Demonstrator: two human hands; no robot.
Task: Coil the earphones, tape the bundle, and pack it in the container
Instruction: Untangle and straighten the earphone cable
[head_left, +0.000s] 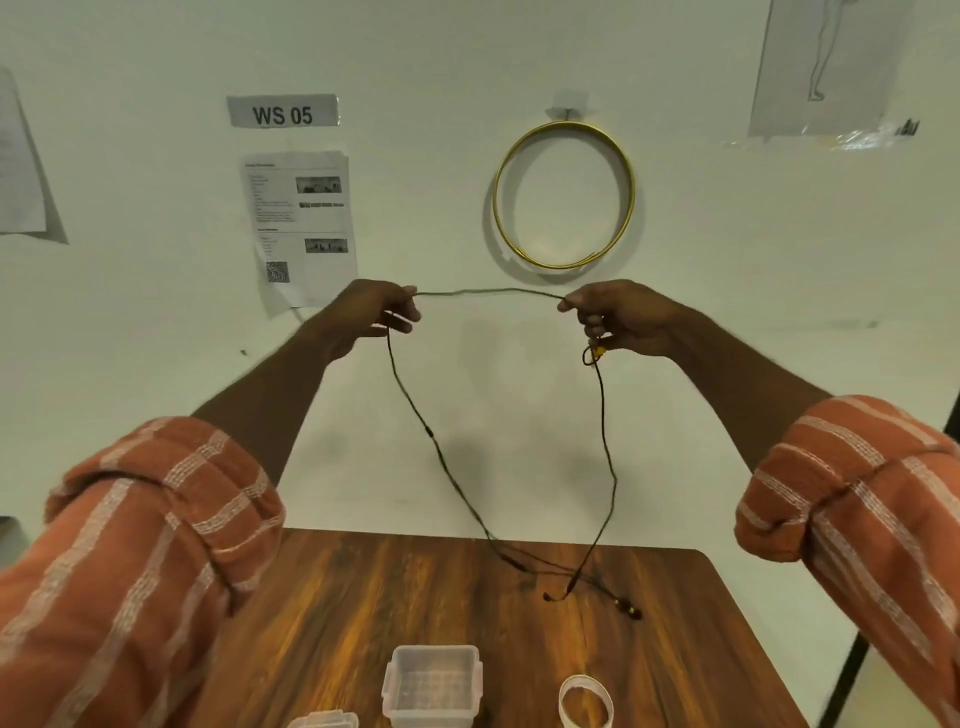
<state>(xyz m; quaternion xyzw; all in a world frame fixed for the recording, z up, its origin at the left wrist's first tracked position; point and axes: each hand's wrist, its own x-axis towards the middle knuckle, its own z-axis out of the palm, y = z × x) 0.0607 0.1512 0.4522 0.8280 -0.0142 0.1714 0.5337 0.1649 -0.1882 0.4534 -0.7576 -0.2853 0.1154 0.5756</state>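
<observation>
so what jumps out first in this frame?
The left hand and right hand, raised mid-frame, stretch a dark earphone cable taut between them, its ends trailing onto the wooden table. Behind them a gold hoop hangs on the wall; an open clear container sits at the table's near edge.

Left hand (371, 312), right hand (618, 317) pinch earphones (605, 415) cable taut between them; earbuds trail on table (363, 597).

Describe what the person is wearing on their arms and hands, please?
Both hands, the left hand and the right hand, are bare: no gloves, rings or watch show. Each arm wears a rust-orange sleeve with pale woven stripes crossing in a loose check, the left sleeve and the right sleeve both rolled into thick cuffs, leaving the forearms uncovered.
</observation>
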